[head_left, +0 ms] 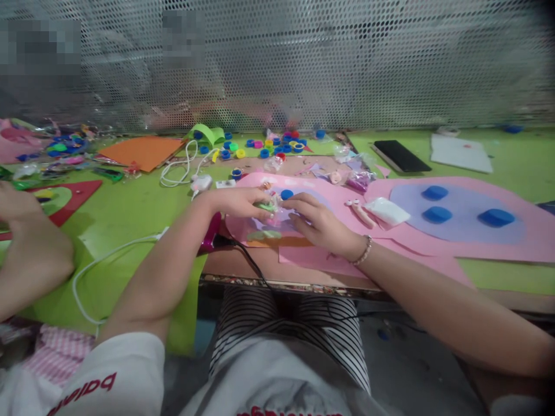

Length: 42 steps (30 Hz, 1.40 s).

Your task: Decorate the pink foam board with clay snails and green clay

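My left hand (243, 203) is closed, its fingertips pinching a small clear plastic bag with something light green (265, 206) in or against it. My right hand (323, 222), with a beaded bracelet (365, 249) on the wrist, reaches in from the right. Its fingers are stretched and slightly bent, the tips beside the bag. Beneath both hands lies a pink paper cutout (243, 184) with a pale purple oval on it. A blue bottle cap (287, 195) sits just beyond the fingertips. What the bag contains is too blurred to make out.
Right of my hands lies a joined pink cutout (472, 251) bearing blue caps (437, 214). Nearby are a white packet (387, 211) and a phone (401, 156). Loose colored caps (264, 153), orange paper (143, 151) and white cables (186, 167) lie farther back. Another person's arm (34, 248) rests left.
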Motion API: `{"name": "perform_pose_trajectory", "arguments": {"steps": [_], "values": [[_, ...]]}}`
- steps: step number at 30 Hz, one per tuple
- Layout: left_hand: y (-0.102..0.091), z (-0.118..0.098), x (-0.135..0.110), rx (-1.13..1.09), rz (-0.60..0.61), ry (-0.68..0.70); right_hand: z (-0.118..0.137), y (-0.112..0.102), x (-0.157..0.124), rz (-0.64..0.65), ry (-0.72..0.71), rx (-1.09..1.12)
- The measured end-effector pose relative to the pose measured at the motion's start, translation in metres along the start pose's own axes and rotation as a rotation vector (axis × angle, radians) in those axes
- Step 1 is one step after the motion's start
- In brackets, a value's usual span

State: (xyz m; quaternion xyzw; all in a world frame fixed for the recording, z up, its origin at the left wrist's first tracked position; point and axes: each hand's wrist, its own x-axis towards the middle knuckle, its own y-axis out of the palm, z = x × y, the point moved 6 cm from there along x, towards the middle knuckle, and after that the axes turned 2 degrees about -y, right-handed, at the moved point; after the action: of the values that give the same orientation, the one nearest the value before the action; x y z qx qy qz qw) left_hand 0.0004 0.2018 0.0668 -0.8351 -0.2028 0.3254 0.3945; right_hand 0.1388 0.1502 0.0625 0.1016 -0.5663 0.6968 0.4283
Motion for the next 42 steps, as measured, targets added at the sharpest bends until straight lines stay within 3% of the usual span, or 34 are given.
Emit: {"name": "perform_pose_trajectory", "arguments": {"steps": [5, 13, 33, 42], "values": [[0.0, -0.004, 0.001, -0.036, -0.002, 0.071, -0.001, -0.006, 0.003, -0.102, 0.04, 0.092], [-0.002, -0.008, 0.001, -0.041, -0.056, 0.101, -0.003, -0.008, 0.002, -0.141, 0.122, 0.1], [-0.001, -0.015, 0.005, -0.076, -0.15, 0.093, 0.0, -0.005, 0.001, -0.21, 0.019, 0.093], [0.007, -0.026, 0.007, -0.123, -0.052, 0.152, -0.003, -0.001, 0.0, -0.144, 0.026, 0.187]]}}
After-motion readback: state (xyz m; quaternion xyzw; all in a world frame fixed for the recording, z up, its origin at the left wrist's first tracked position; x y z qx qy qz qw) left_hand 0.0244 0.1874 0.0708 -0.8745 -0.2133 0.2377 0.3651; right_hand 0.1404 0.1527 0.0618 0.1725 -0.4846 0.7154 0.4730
